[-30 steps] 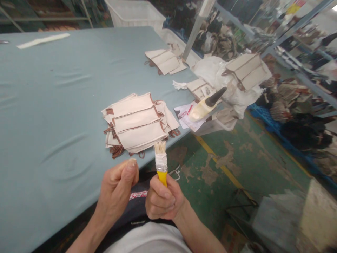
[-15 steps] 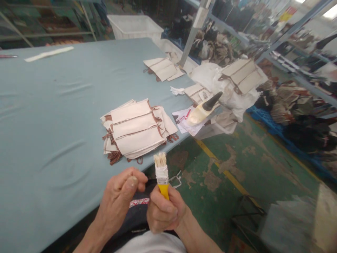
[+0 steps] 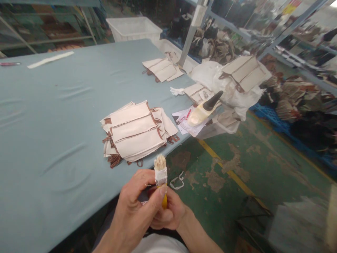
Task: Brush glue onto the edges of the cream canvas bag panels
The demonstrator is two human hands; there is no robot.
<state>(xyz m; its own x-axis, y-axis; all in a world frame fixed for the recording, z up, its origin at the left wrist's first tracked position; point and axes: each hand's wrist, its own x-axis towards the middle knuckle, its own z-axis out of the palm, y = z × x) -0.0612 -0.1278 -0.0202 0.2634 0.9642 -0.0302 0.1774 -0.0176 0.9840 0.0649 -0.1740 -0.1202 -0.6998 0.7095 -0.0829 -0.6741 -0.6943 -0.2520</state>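
Note:
A paintbrush (image 3: 160,171) with pale bristles, white wrapping below them and a yellow handle stands upright in front of my body. My right hand (image 3: 172,207) is closed round its handle. From the left, my left hand (image 3: 139,202) pinches the brush near the bottom of the white wrapping, thumb in front and index finger at the side. Just beyond my hands, a stack of cream fabric pieces (image 3: 135,128) with brown edging and loops lies at the table's edge.
The blue-green covered table (image 3: 65,123) fills the left. A cream bottle with a black nozzle (image 3: 200,114) lies on papers at the right edge. Behind it are more fabric pieces (image 3: 163,68) and a plastic bag (image 3: 207,75). A white bin (image 3: 134,30) stands beyond; green floor lies right.
My left hand has moved right and taken hold of the brush at the wrapping. The brush has turned slightly in my right hand, which stays at its handle.

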